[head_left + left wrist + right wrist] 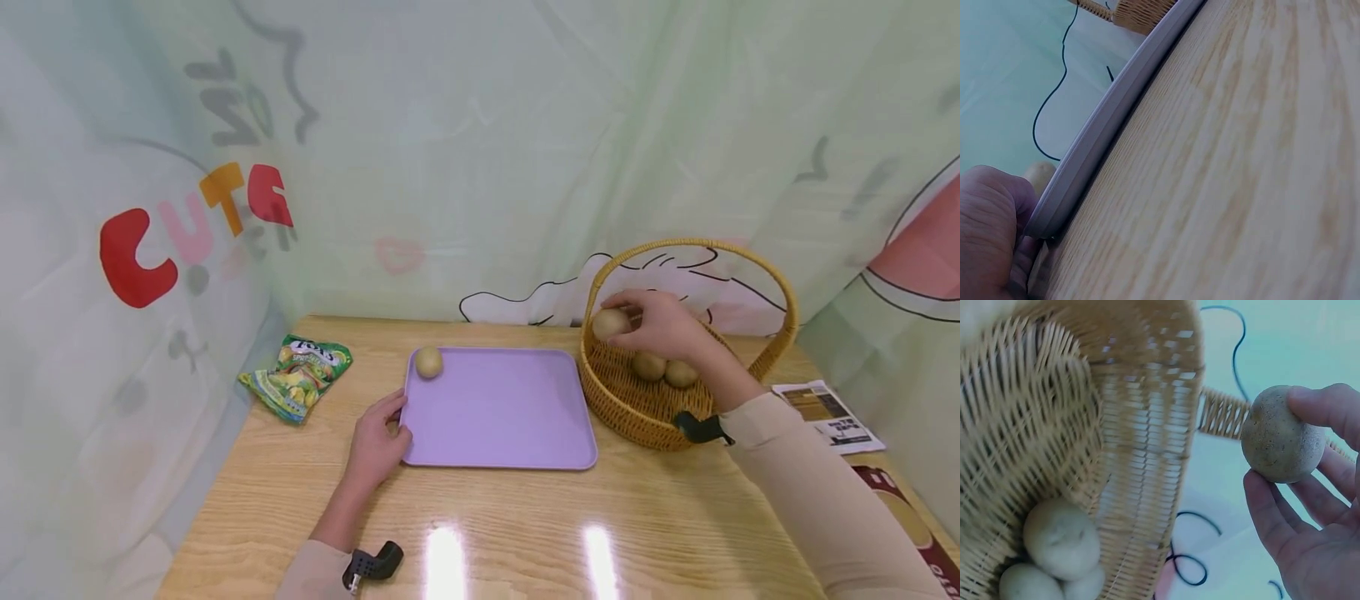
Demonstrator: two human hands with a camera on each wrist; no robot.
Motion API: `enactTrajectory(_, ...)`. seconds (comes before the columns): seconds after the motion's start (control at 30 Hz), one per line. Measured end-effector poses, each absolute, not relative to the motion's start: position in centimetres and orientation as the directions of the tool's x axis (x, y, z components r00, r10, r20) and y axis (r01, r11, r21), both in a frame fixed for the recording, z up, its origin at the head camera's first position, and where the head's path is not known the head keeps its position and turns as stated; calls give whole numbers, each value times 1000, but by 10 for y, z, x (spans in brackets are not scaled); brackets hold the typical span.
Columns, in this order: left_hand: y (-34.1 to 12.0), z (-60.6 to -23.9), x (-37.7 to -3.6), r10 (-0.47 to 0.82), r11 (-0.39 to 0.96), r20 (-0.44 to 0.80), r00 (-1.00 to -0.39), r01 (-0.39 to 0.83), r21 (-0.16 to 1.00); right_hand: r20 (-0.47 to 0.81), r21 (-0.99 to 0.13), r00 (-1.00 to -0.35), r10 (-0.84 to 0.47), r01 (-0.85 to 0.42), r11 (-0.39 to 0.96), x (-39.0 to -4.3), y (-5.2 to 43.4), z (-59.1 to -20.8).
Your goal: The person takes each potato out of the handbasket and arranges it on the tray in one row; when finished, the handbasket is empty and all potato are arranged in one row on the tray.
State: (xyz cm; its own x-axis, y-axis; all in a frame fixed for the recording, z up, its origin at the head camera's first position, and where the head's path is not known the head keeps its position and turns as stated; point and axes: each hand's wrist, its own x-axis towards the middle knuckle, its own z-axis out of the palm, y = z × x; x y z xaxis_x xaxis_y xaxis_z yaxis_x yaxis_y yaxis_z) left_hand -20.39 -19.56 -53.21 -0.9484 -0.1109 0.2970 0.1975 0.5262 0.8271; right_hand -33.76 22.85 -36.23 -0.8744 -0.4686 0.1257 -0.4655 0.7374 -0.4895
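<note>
- Potato (611, 322) sits pinched in our right hand (663, 327), fingers curled round it, above the wicker basket (637, 408) at its left rim.
- Our left hand (377, 442) presses against the near-left edge of the purple tray (498, 408), fingers resting on its rim.
- Tray lies just left of the basket, so our right hand is nearer; one potato on the tray (429, 362) sits in its far-left corner.
</note>
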Motion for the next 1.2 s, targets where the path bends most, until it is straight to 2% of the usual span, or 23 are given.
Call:
enactTrajectory(0.3,-196,-531,-206,-118,521,294,-948,193,831,152,-500,-835,-529,-527,688,-332,200,-361)
enactTrajectory(0.53,-195,-529,-206,-112,524,321,-940,219,823,126,-540,-838,-531,-507,672,-328,179,-366)
enactTrajectory(0.77,-195,-532,-203,-104,527,328,-939,228,819,177,-524,-783,-596,-587,617,-326,156,-372)
enactTrajectory(0.97,-196,-534,-204,-107,525,330,-938,228,820,160,-561,-770,-618,-586,585,-328,138,-382)
enactTrajectory(1.2,-196,-534,-207,-114,515,316,-942,216,829,210,-552,-737,-643,-632,544,-336,119,-394)
